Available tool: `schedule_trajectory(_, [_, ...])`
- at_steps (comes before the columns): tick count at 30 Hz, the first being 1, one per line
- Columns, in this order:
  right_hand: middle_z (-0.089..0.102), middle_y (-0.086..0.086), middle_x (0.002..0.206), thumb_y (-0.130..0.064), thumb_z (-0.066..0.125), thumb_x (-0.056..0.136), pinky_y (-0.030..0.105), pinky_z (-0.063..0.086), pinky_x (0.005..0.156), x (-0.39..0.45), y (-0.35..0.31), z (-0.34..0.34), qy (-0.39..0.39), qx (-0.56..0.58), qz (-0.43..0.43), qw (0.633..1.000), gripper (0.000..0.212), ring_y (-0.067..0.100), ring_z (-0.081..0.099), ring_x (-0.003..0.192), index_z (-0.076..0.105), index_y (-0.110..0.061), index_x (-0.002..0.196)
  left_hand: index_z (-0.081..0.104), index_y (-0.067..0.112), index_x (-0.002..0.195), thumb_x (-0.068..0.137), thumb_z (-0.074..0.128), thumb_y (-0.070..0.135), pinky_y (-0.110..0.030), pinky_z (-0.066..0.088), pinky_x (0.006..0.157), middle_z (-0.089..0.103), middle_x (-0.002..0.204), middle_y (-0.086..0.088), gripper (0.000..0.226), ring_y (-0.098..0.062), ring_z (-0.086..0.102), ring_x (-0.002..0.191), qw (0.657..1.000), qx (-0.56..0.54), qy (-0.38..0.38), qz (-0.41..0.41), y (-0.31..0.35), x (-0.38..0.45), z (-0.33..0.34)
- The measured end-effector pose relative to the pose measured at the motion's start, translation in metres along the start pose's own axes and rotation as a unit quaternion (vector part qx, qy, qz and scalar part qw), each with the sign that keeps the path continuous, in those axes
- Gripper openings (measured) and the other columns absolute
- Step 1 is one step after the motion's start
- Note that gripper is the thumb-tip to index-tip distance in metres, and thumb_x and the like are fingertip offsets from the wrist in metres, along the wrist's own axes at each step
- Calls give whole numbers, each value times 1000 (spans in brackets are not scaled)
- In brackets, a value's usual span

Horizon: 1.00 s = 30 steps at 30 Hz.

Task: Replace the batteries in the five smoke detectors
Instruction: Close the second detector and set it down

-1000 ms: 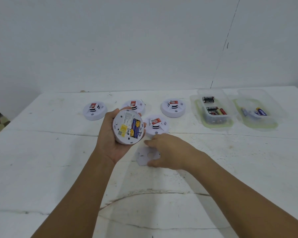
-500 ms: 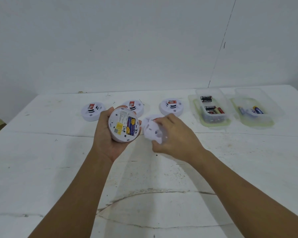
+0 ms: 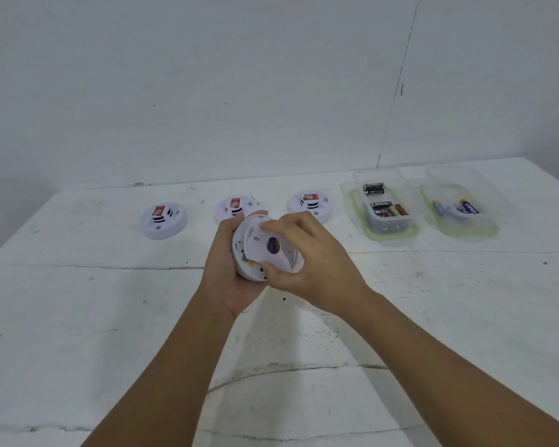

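My left hand (image 3: 226, 275) grips a white smoke detector (image 3: 244, 264) above the table, its back side turned toward me. My right hand (image 3: 310, 266) pinches the round white back cover (image 3: 265, 246) and holds it against the detector's back; a dark hole shows in the cover's middle. Three more white detectors lie face up in a row behind: left (image 3: 163, 219), middle (image 3: 234, 208), right (image 3: 310, 204). A further detector seen earlier is hidden behind my hands.
A clear plastic box (image 3: 381, 204) with several batteries stands at the back right on its lid. Another clear box (image 3: 459, 204) with a few batteries stands right of it. The white table (image 3: 110, 317) has cracks; a white wall rises behind.
My right hand picked the back cover up from the table and brought it onto the back of the detector in my left hand. The camera view shifted slightly.
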State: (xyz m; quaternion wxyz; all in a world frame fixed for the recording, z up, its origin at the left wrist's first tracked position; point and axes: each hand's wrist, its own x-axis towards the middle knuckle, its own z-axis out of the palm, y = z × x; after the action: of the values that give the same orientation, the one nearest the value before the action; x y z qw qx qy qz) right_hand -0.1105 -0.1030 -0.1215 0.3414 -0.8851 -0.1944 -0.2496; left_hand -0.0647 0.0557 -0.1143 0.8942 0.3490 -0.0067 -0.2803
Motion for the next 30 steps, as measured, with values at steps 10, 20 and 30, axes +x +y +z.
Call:
schedule_trajectory(10, [61, 1, 125, -40, 73, 86, 36, 56, 85, -1, 7, 4, 27, 11, -44, 999, 47, 16, 62, 108, 71, -26, 130, 59, 19, 124, 97, 56, 47, -44, 48, 98, 60, 113, -10, 39, -28, 55, 112, 999, -28, 24, -11, -2, 3, 2])
schedule_trajectory(20, [65, 6, 126, -38, 74, 87, 42, 54, 90, 6, 14, 4, 33, -9, -81, 996, 43, 23, 64, 111, 74, -24, 127, 58, 19, 125, 98, 57, 47, -41, 44, 104, 62, 109, -7, 39, -24, 55, 113, 999, -18, 34, -16, 1, 4, 5])
schedule_trajectory(30, [59, 0, 131, -50, 63, 91, 34, 47, 99, 11, 21, -3, -48, -6, -54, 997, 42, 22, 55, 119, 74, -31, 127, 60, 19, 121, 101, 50, 50, -39, 57, 79, 64, 113, -8, 39, -25, 63, 100, 999, -10, 21, -37, 0, 7, 8])
